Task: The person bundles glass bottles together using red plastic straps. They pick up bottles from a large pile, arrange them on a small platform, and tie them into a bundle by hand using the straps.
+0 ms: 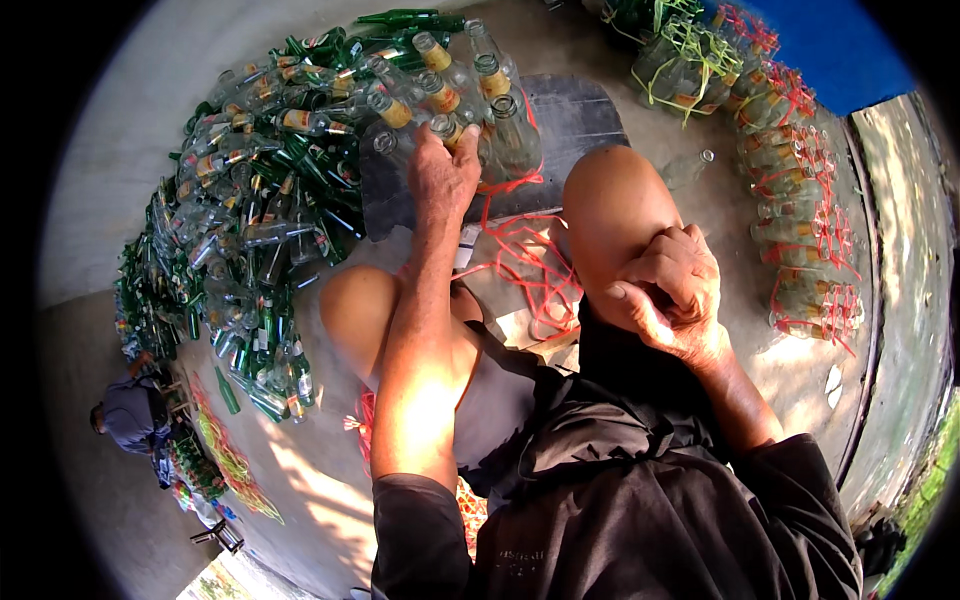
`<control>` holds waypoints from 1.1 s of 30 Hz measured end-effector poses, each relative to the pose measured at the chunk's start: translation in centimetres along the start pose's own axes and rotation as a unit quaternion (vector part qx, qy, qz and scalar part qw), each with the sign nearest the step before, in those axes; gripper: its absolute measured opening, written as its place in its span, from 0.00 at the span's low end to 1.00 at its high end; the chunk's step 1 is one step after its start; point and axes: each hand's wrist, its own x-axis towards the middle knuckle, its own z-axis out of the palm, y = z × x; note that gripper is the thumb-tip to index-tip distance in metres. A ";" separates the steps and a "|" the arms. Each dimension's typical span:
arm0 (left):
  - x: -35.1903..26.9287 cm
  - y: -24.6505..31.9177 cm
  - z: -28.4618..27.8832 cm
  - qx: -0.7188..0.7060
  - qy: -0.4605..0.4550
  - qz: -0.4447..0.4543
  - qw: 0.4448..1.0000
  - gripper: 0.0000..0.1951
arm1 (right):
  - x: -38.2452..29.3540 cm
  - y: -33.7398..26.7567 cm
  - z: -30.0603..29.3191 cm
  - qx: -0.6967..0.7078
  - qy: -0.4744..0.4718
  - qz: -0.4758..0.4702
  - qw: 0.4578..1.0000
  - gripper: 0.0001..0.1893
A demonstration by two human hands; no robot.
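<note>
Before me a group of clear glass bottles [517,139] stands upright on a dark board [585,120]. Several have yellowish labels around their necks. My left hand [444,169] grips the neck of a clear glass bottle [447,129] at the near side of the group. Red plastic twine [536,178] passes around the base of the group, and a loose tangle of red twine [540,277] lies below the board, between my legs. My right hand [667,292] rests by my knee with curled fingers, and I see nothing held in it.
A large heap of green and clear bottles [247,187] lies on the left. Twine-tied bottle bundles [802,217] line the right, with a yellow-green-tied bundle [690,71] farther back. One clear bottle [688,166] lies on the floor. Another person [133,412] is at far left, near loose twine [232,454].
</note>
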 end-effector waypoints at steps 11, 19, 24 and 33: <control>-0.8 1.2 -1.8 0.040 -0.051 -0.009 0.998 0.17 | 0.2 0.0 -0.1 0.015 0.012 -0.002 1.000 0.06; -2.3 3.0 -2.4 0.082 -0.035 -0.011 0.996 0.17 | 2.4 -0.7 -0.9 0.020 -0.015 0.085 0.996 0.10; -2.9 2.0 -2.1 0.004 -0.044 -0.011 0.999 0.17 | 10.5 -1.1 0.1 0.062 -0.005 0.120 0.991 0.05; -3.1 2.5 -2.7 0.001 -0.012 -0.003 1.000 0.17 | 27.8 7.4 11.3 -0.145 -0.061 -0.036 0.987 0.16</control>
